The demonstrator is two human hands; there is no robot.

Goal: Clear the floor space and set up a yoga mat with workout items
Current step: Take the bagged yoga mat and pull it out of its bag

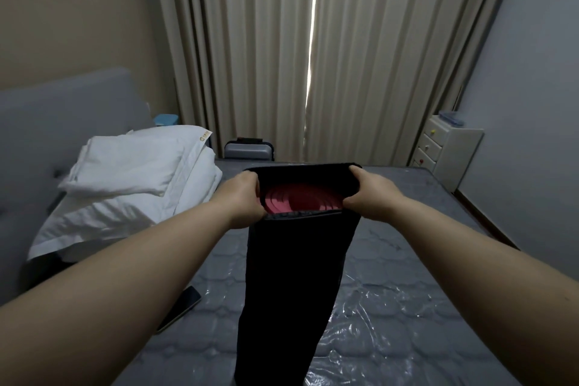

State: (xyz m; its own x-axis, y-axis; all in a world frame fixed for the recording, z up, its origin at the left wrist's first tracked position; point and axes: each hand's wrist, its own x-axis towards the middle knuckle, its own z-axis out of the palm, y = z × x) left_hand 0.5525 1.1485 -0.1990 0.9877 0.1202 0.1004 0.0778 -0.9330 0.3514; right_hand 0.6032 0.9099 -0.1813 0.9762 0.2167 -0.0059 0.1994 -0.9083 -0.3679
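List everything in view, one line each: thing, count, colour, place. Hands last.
Long fabric bag: one, black, upright over the mattress.
Rolled foam yoga mat: one, red, inside the bag's mouth.
Plastic-wrapped mattress: one, grey, below.
Folded bedding: one pile, white, left.
Phone: one, dark, mattress's left edge.
Suitcase: one, grey, beyond the bed.
Drawer chest: one, white, right.
Curtains: beige, behind.
Left hand: grips bag's rim.
Right hand: grips bag's rim.
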